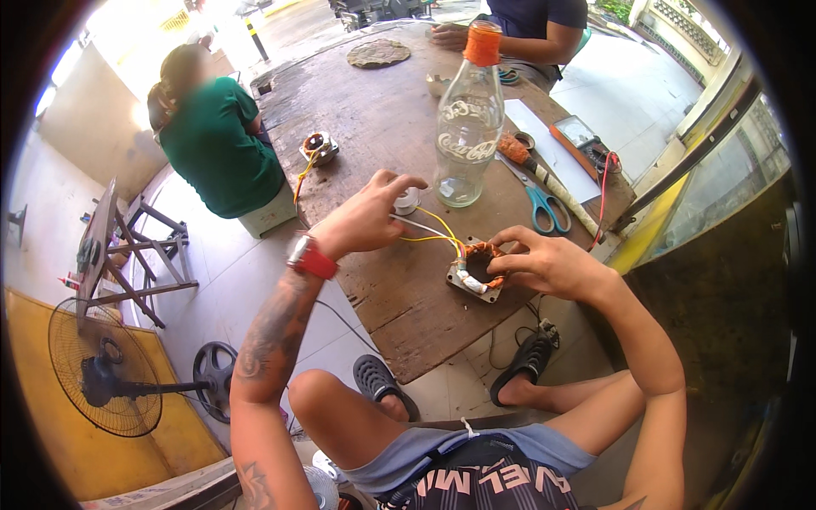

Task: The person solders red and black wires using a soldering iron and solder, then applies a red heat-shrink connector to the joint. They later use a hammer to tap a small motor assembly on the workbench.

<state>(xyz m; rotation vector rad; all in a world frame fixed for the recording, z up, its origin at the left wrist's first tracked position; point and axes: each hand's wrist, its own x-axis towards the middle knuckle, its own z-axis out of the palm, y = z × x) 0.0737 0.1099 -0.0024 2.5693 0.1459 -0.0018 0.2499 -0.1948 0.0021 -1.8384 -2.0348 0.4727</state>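
Observation:
On the near end of the wooden table (pixel 387 327) lies a motor stator (pixel 456 277) with copper windings, a square metal frame and a white sleeved bundle of leads. My right hand (pixel 544 265) grips its right side, fingertips closed on the winding and partly inside the bore. Yellow and white wires (pixel 431 229) run from the stator toward my left hand (pixel 364 214). That hand's thumb and forefinger curve round a small whitish round piece, like a spool (pixel 406 202), beside the glass bottle (pixel 470 136). My left wrist wears a watch with a red strap (pixel 314 259).
Blue-handled scissors (pixel 546 211), an orange-wrapped hammer (pixel 531 157) and a multimeter (pixel 580 140) lie right. Another stator (pixel 320 150) sits far left. A person in green (pixel 208 140) sits left; another person (pixel 535 34) is beyond the bottle. A fan (pixel 106 374) stands lower left.

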